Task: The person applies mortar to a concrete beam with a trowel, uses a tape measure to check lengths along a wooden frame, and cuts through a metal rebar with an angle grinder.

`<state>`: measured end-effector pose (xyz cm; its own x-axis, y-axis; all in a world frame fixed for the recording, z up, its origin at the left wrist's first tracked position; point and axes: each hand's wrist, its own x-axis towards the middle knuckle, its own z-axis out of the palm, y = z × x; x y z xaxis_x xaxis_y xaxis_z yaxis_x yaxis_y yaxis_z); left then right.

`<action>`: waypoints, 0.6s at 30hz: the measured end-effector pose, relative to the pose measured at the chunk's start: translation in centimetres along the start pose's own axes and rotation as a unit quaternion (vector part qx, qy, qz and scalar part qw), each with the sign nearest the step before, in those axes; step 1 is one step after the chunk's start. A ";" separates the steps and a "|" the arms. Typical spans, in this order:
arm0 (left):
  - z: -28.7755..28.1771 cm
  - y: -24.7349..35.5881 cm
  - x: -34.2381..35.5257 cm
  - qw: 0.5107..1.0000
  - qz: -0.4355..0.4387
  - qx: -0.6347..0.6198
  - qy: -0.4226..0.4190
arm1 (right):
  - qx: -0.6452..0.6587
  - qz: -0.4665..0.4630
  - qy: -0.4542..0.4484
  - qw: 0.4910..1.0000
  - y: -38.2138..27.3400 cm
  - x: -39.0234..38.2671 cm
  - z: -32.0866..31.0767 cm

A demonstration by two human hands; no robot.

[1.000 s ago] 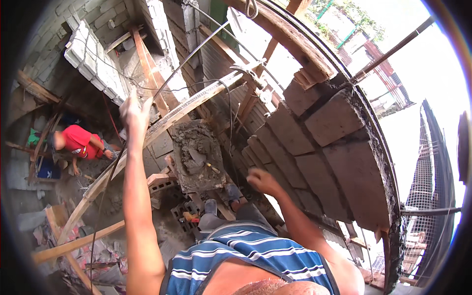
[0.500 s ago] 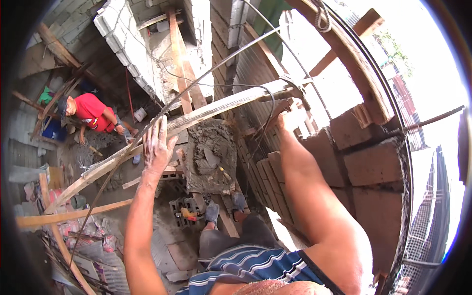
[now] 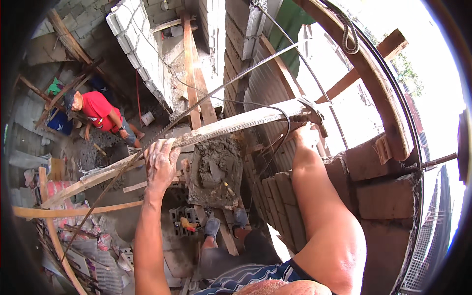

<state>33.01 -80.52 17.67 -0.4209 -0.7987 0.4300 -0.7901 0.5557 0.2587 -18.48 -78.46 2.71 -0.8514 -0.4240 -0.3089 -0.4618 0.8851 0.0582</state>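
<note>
Wooden beam [image 3: 250, 118], slanting past the mortar [image 3: 206, 161]: your left hand [image 3: 162, 161] drapes lightly spread fingers over it, seemingly to steady it, while your right hand [image 3: 307, 134] sits just below its upper end, perhaps for support, its fingers too hidden to tell.

Lit by strong daylight, mostly from upper right; blown out to near-flat white there, losing background detail. Washes out right hand [image 3: 306, 135] and far end of long beam [image 3: 236, 125]. Also glaring on pale block wall [image 3: 132, 34], upper left. Drops to dim, murky shade around person in red shirt [image 3: 102, 110] and over nearby floor [image 3: 73, 162]; readable, low contrast. Fairly sharp mid-picture, including on left hand [image 3: 161, 160]. Softer toward rim, with lower-left debris [image 3: 101, 268] hard to separate. Bends timber [image 3: 376, 83] at right into an arc; goes black in corners.
</note>
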 end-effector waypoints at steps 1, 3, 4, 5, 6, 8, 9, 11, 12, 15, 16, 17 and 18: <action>-1.1 0.0 -0.1 1.000 -0.004 0.013 0.003 | 0.033 -0.001 0.025 0.999 -0.6 -1.8 -0.6; -0.6 1.0 0.8 1.000 -0.005 -0.009 -0.020 | 0.045 0.022 0.048 0.998 1.9 -0.8 -1.1; -0.5 1.5 1.2 0.999 -0.007 -0.021 -0.024 | 0.021 0.025 0.025 0.999 2.9 -0.1 -1.6; -0.5 1.7 1.4 1.000 -0.007 -0.019 -0.022 | -0.003 0.024 0.000 1.000 3.6 0.6 -1.7; 0.4 2.6 2.0 0.999 0.000 -0.036 -0.023 | 0.022 0.069 0.039 0.997 6.1 3.3 -0.8; -0.4 1.8 1.5 0.999 -0.008 -0.019 -0.032 | 0.111 0.085 0.054 0.989 4.7 2.4 0.6; -0.8 1.3 1.2 0.999 -0.010 -0.018 -0.031 | 0.198 0.111 0.074 0.971 4.0 1.8 1.4; -0.1 1.8 1.8 0.999 -0.006 -0.034 -0.025 | 0.213 0.076 0.109 0.968 6.5 5.0 2.8; 0.1 1.9 2.0 0.999 -0.005 -0.031 -0.027 | 0.165 0.021 0.126 0.978 6.7 5.8 2.8; 0.4 2.2 2.5 0.999 -0.001 -0.039 -0.028 | 0.082 -0.025 0.149 0.985 6.3 6.3 2.8; 0.6 2.5 2.9 0.998 0.002 -0.051 -0.025 | 0.046 -0.014 0.157 0.986 6.1 6.3 2.4; 0.6 2.6 2.9 0.998 0.006 -0.055 -0.018 | 0.012 -0.004 0.166 0.986 5.5 5.8 1.7; -0.9 1.1 1.6 0.999 -0.011 -0.013 -0.039 | 0.005 -0.084 0.121 0.989 1.6 0.4 -0.2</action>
<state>31.87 -80.96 19.41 -0.4373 -0.8258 0.3561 -0.7884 0.5425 0.2900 -19.63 -77.24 2.90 -0.7976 -0.5983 -0.0760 -0.6009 0.7992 0.0147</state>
